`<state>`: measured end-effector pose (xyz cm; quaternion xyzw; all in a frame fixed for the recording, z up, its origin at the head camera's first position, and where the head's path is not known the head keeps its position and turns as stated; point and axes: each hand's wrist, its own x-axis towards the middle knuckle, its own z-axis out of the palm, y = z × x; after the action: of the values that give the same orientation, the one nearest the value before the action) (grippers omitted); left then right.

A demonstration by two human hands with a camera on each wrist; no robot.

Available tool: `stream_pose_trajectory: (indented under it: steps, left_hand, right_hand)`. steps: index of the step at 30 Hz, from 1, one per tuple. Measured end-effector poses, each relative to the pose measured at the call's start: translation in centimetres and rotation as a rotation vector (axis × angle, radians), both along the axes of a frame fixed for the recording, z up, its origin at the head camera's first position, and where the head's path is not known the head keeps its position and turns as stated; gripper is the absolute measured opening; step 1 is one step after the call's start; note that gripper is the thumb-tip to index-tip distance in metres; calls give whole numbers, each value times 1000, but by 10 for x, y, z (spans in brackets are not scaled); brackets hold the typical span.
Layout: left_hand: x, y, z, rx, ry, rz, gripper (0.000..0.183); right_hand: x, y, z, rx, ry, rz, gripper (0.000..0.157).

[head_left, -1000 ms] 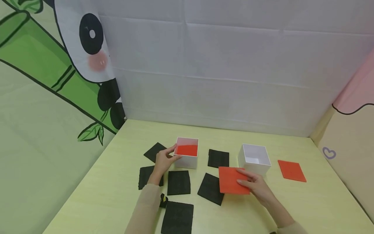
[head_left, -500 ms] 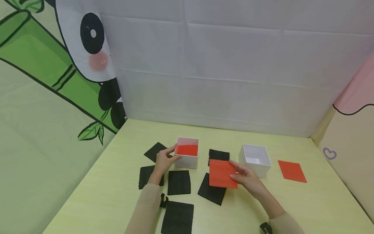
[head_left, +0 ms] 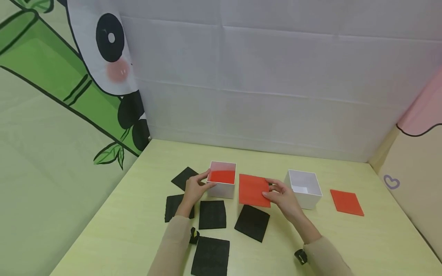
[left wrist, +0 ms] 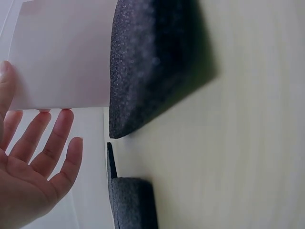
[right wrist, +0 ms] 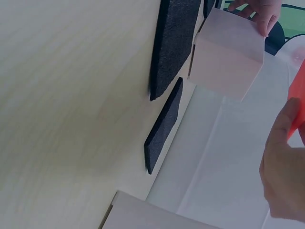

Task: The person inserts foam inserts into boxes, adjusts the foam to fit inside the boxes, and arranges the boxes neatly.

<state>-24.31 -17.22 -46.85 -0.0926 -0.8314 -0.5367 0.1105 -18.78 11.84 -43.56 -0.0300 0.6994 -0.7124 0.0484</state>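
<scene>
My left hand (head_left: 195, 188) grips a white open-topped box (head_left: 221, 190) at its near left corner, thumb on the front and fingers on the left side. Inside that box shows a flat red piece (head_left: 222, 176). Between thumb and fingers, my right hand (head_left: 283, 197) pinches a thin red square sheet (head_left: 253, 191) by its right edge. The sheet is raised over the table just right of the box and hides a black square behind it. In the right wrist view, the red sheet (right wrist: 299, 102) shows partly at the frame's edge.
A second white box (head_left: 304, 189) stands to the right, with another red square (head_left: 347, 202) flat on the table beyond it. Several black foam squares lie about, including one in front of the left box (head_left: 212, 214) and one below the held sheet (head_left: 253, 223). A white cloth backdrop (head_left: 255, 96) rises behind.
My right hand has carried the red sheet left and away from me, from beside the right box to beside the left box. The left hand stays on its box.
</scene>
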Motion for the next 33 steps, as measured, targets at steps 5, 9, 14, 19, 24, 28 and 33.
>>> stream_pose_trajectory:
  steps: [5,9,14,19,24,28,33]
  left_hand:
    - [-4,2,-2,-17,-59,21,60]
    - [-5,2,-2,-30,-61,20,60]
    - [-5,1,-2,-22,-66,16,59]
    - [-5,1,-2,-25,-52,9,58]
    - [-5,1,-1,-11,-74,17,58]
    - [-5,1,-2,-3,-81,12,57]
    - [-5,1,-2,3,-79,5,57]
  right_hand:
    - [-12,-11,6,2,15,-43,48]
    - [-20,-21,12,-26,-7,-65,49]
    - [-33,-35,16,-75,-11,-71,48]
    - [-44,-49,18,-111,23,-90,47]
    - [-52,-60,21,-102,44,-105,46]
    - [-57,-68,23,-69,36,-117,46]
    - [-63,-77,22,-17,41,-112,46]
